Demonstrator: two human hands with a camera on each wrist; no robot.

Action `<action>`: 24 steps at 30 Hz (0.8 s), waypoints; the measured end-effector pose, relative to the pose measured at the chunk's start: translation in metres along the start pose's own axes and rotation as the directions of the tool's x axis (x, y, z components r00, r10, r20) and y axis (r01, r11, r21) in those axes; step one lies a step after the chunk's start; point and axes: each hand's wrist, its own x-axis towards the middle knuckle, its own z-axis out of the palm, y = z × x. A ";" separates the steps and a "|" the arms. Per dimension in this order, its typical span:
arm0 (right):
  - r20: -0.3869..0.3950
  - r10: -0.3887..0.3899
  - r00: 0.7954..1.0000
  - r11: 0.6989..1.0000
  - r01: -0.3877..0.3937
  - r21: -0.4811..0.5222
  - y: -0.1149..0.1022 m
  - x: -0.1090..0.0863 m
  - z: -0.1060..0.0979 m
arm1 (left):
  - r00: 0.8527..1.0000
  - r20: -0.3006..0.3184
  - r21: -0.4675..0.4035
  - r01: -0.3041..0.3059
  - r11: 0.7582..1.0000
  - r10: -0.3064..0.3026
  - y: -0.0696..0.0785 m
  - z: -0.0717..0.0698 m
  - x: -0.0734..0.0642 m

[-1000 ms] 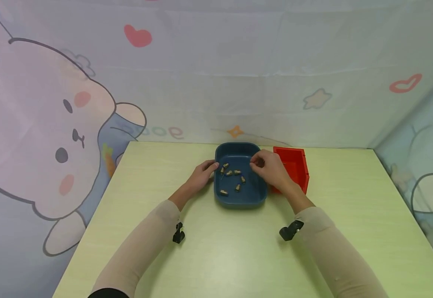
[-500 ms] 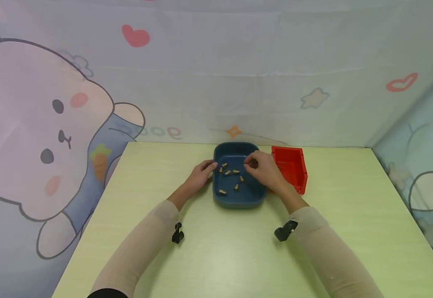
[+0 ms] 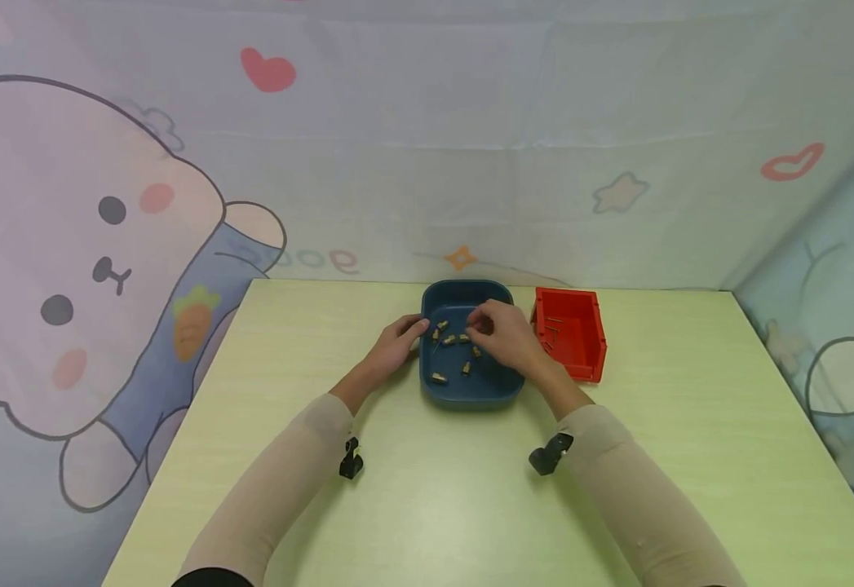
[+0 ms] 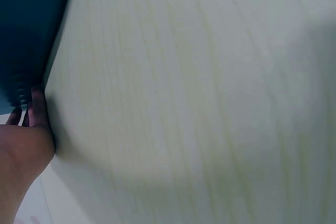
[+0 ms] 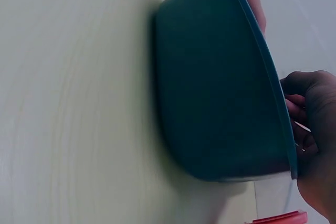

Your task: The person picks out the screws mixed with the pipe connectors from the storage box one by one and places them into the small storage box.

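Observation:
A dark blue plastic tub (image 3: 471, 399) stands on the table, with several small brass-coloured pieces (image 3: 438, 378) scattered on its floor. My left hand (image 3: 394, 346) grips its left rim, thumb over the edge and fingers along the outer wall. In the left wrist view, those fingers (image 4: 37, 106) lie against the tub's side. Over the tub's right half hovers my right hand (image 3: 506, 336), thumb and forefinger curled toward each other; I cannot tell whether something small is between them. In the right wrist view, my right hand (image 5: 315, 114) is just beyond the rim.
Right of the tub stands a red open box (image 3: 581, 342) with several thin, brass-coloured pins (image 3: 553, 329) inside. A printed cloth backdrop (image 3: 427, 163) rises behind the table (image 3: 427, 489). Each sleeve carries a black wrist camera, the right camera (image 3: 550, 453) hanging above the tabletop.
My right hand has moved left, from the tub's right edge beside the red box to farther over the tub, uncovering the pins. My left hand stays on the rim.

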 end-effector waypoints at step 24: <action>-0.039 0.079 0.996 0.990 -0.073 0.123 -0.015 0.019 0.028 | 1.000 -0.004 -0.011 0.001 1.000 -0.001 -0.002 0.001 0.002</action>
